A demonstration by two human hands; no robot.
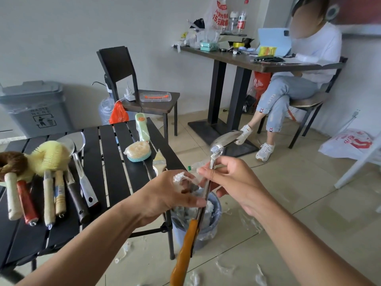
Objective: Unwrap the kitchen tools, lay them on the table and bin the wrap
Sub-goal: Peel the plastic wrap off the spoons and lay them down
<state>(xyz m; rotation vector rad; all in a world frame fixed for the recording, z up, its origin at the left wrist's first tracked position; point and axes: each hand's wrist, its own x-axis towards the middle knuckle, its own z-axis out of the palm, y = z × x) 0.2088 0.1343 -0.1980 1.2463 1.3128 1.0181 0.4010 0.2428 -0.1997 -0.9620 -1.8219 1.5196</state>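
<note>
Off the right edge of the table (115, 162), above the small bin (218, 206), I hold the tool (186, 246) in the air with both hands.

Finding 1, axis. The tool's long axis runs steeply. The orange handle hangs low and toward my body, and the metal shaft rises up and away to the right. The head sits beyond my right hand and is blurred, so I cannot tell what kind it is.

Finding 2, hands. My right hand (233, 178) pinches the upper shaft between thumb and forefinger, just below the head. My left hand (165, 195) is lower on the shaft. Its fingers are curled round a wad of clear wrap (181, 178), and a strand of it stretches across to the shaft. The handle below both hands looks bare.

Finding 3, the deciding relation. The small bin stands directly under my left hand and is already packed with wrap. The table lies to the left of both hands, with my left hand the nearer. Unwrapped tools (49, 195) lie in a row at its near left, handles toward me. Bare slats show between that row and the right edge.

Assessment. I judge the strip nearly done. The wad needs only a straight drop, while the tool must swing left and flatten, so my right hand should carry it.

Risk. Scraps (123, 252) already lie on the floor round the bin, so a loose release may miss it.
</note>
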